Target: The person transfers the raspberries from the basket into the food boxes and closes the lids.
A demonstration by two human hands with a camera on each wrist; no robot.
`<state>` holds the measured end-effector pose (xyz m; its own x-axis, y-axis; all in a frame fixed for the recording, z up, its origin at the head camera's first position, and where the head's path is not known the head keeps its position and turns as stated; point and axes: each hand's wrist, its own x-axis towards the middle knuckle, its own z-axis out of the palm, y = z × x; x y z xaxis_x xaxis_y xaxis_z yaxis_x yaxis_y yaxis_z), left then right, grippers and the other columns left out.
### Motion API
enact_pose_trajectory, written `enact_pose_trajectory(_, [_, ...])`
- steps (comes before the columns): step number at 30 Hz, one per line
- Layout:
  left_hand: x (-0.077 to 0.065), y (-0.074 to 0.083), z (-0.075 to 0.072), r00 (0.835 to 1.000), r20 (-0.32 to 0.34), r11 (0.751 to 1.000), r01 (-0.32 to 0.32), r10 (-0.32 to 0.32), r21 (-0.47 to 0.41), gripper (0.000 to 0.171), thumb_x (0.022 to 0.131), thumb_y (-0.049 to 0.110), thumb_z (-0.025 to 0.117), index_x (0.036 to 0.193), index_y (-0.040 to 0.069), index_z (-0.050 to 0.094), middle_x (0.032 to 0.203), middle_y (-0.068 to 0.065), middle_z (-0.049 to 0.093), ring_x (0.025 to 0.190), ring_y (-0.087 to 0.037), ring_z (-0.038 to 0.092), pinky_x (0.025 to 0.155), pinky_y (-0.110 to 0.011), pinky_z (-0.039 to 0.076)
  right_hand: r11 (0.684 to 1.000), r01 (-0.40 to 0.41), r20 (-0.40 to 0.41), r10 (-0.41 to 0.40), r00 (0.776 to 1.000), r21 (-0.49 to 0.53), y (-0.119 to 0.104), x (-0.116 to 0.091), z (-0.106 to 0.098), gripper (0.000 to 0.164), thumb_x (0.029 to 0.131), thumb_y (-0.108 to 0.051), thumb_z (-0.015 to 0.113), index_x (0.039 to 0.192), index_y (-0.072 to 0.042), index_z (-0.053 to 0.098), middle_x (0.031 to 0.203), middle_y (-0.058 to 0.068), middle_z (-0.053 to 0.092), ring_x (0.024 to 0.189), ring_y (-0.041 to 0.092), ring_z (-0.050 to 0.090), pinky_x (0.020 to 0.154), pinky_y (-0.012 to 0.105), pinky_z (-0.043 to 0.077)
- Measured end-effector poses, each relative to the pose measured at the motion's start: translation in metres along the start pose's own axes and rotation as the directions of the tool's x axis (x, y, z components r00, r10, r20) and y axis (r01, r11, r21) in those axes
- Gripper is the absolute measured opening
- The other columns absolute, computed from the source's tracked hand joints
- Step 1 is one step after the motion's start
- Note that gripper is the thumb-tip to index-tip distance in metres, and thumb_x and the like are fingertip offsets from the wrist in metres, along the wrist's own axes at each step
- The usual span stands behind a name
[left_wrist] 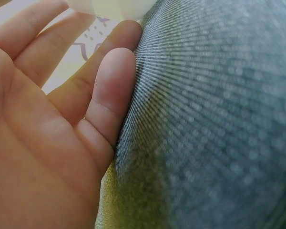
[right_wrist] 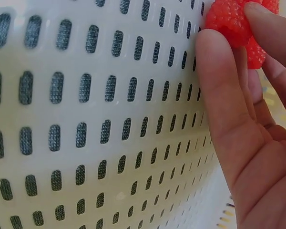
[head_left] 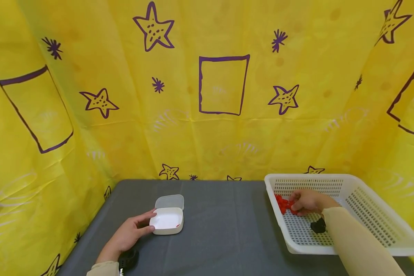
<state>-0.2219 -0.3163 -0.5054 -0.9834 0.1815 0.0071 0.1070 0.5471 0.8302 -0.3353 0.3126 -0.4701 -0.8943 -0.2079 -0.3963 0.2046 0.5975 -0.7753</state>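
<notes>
In the head view my left hand [head_left: 129,232] grips the left side of a small white box [head_left: 166,220], thumb at the front corner and fingers toward the back. The box's translucent lid [head_left: 170,202] is hinged back, and a small red bit lies inside. At the right, my right hand [head_left: 307,202] reaches into a white plastic basket [head_left: 312,249], among red raspberries [head_left: 282,204] by its left wall. The right wrist view shows thumb and finger pinching a raspberry [right_wrist: 227,21], with more red ones behind it. Only the edge of the box appears in the left wrist view.
A dark grey cloth [head_left: 220,230] covers the table between box and basket. Yellow patterned curtain [head_left: 224,145] surrounds the back and sides. A black item [head_left: 318,226] shows beside the right wrist, and a black band [head_left: 128,259] sits at the left wrist.
</notes>
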Motion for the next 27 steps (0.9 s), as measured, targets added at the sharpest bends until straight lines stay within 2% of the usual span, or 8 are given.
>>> enact_pose_trajectory(6, [-0.0012,0.0007,-0.0005,1.000,0.000,1.000,0.003,-0.003,-0.011,0.051,0.091,0.030,0.075,0.136,0.010,0.064,0.148,-0.008,0.050,0.134,-0.037,0.044,0.104,-0.052,0.041,1.000,0.002,-0.019,-0.002,1.000,0.000,-0.0010,-0.0031,0.0008,0.024,0.085,0.001,0.074,0.103,0.004,0.059,0.092,0.014,0.060,0.076,0.028,0.061,0.072,0.040,0.058])
enact_pose_trajectory(13, [-0.0004,-0.0009,-0.0008,1.000,-0.003,1.000,0.000,0.000,-0.013,0.050,0.091,0.029,0.075,0.135,0.009,0.064,0.147,-0.008,0.050,0.134,-0.036,0.045,0.103,-0.044,0.045,1.000,0.025,-0.024,-0.025,0.999,0.006,0.0002,-0.0034,-0.0009,0.021,0.084,0.003,0.075,0.097,0.003,0.058,0.089,0.014,0.059,0.078,0.028,0.062,0.072,0.040,0.058])
enact_pose_trajectory(20, [-0.0005,-0.0021,-0.0005,1.000,0.005,0.999,0.008,-0.008,-0.038,0.051,0.090,0.029,0.076,0.136,0.009,0.063,0.148,-0.008,0.049,0.134,-0.037,0.044,0.103,-0.050,0.042,0.998,0.058,-0.004,-0.058,0.998,0.004,0.0034,-0.0047,-0.0013,0.020,0.085,0.002,0.075,0.099,0.004,0.060,0.090,0.014,0.061,0.078,0.029,0.063,0.072,0.042,0.057])
enact_pose_trajectory(24, [-0.0004,-0.0032,-0.0007,1.000,0.007,0.999,0.015,-0.015,-0.047,0.051,0.090,0.028,0.076,0.136,0.010,0.063,0.148,-0.007,0.049,0.134,-0.036,0.045,0.102,-0.047,0.045,0.995,0.093,-0.018,-0.094,0.995,-0.033,0.0033,-0.0064,-0.0030,0.016,0.086,0.003,0.073,0.098,0.005,0.064,0.090,0.013,0.063,0.079,0.027,0.064,0.074,0.041,0.058])
enact_pose_trajectory(27, [-0.0004,-0.0029,0.0000,1.000,0.005,0.999,0.014,-0.014,-0.046,0.050,0.090,0.026,0.076,0.135,0.009,0.064,0.148,-0.007,0.050,0.133,-0.035,0.045,0.101,-0.044,0.046,0.987,0.127,-0.040,-0.132,0.991,-0.098,0.0015,-0.0097,-0.0074,0.015,0.086,0.004,0.072,0.099,0.007,0.065,0.090,0.012,0.063,0.080,0.027,0.064,0.074,0.041,0.058])
